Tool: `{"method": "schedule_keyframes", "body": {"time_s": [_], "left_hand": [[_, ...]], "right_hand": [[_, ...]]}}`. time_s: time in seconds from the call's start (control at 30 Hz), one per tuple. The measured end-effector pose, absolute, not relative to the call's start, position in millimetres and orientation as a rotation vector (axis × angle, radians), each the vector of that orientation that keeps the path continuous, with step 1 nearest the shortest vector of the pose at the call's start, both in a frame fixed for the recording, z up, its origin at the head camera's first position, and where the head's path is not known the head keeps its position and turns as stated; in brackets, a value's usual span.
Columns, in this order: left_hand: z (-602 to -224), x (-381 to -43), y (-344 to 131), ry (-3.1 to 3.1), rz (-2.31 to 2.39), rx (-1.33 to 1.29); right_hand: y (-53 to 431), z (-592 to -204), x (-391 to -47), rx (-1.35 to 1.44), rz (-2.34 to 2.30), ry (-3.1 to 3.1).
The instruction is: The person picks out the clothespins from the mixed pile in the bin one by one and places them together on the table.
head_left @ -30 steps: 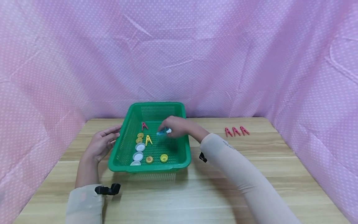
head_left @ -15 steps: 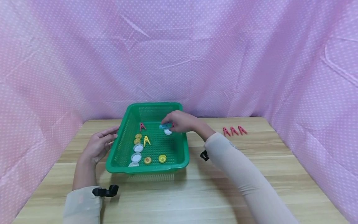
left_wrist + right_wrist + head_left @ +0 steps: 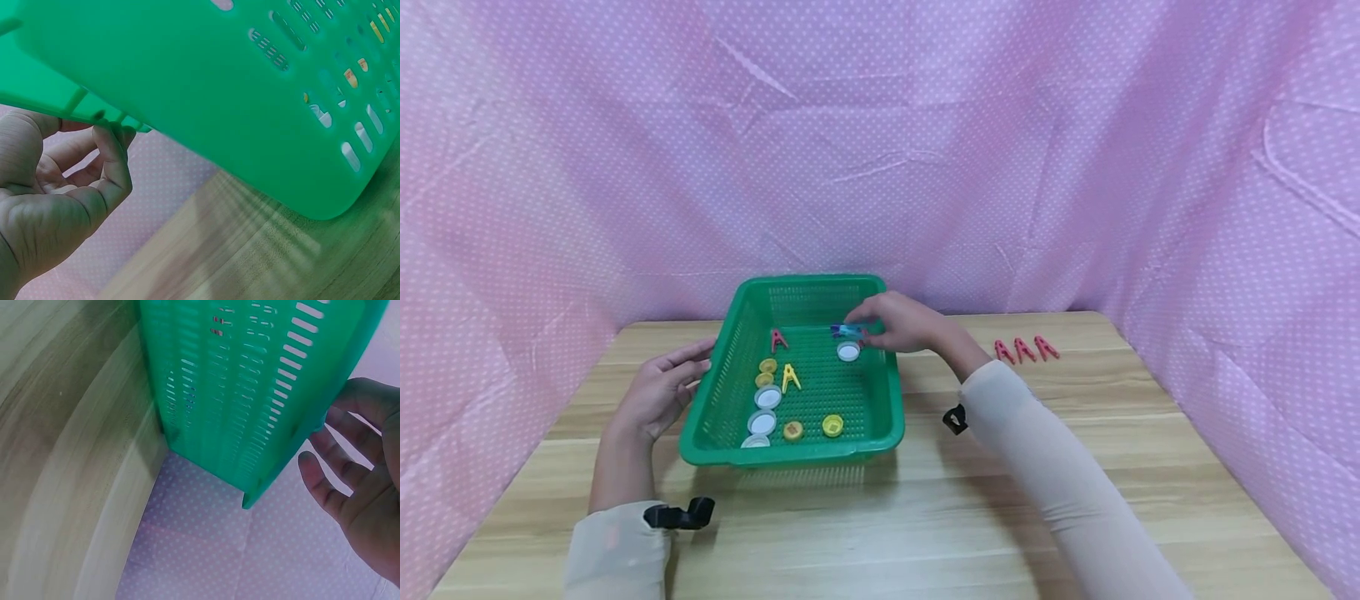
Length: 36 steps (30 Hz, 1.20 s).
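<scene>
A green plastic basket (image 3: 715, 454) stands tilted up toward me on the table. My left hand (image 3: 658, 387) pinches its left rim; in the left wrist view thumb and fingertip meet at that edge. Over the right rim reaches my right hand (image 3: 902, 323), a blue clothespin (image 3: 852, 331) between its thumb and finger, with a purple bit at the clip's left end. Its fingertips are partly hidden behind the rim in the right wrist view. Just below lies a white lid (image 3: 848, 352). A red clothespin (image 3: 778, 340) and a yellow clothespin (image 3: 791, 377) lie farther left in the basket.
Along the basket's left side are small yellow caps (image 3: 765, 372) and several white lids (image 3: 762, 422). An orange cap (image 3: 793, 430) and a yellow cap (image 3: 832, 425) sit near its front. Three red clothespins (image 3: 1025, 350) lie on the wooden table (image 3: 1120, 433); a pink dotted cloth (image 3: 880, 150) surrounds it.
My right hand has moved back and to the right with the blue clothespin, and its fingers have spread wider. The white lid has come into fuller view. My left hand stays at the rim.
</scene>
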State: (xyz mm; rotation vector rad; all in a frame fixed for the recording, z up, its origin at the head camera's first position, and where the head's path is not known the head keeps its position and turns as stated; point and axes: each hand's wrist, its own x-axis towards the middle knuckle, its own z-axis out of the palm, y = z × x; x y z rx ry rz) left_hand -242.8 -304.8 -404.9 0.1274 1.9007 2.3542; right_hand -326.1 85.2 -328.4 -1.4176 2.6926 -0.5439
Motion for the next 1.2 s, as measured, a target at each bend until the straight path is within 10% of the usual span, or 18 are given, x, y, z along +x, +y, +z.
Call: {"method": "schedule_keyframes", "body": {"time_s": [1.2], "left_hand": [[-405.3,-244.6,-306.5,1.823,2.390,0.180]], "right_hand": [[166.5,-355.6,-318.7,-1.086,-0.854,2.865]]}}
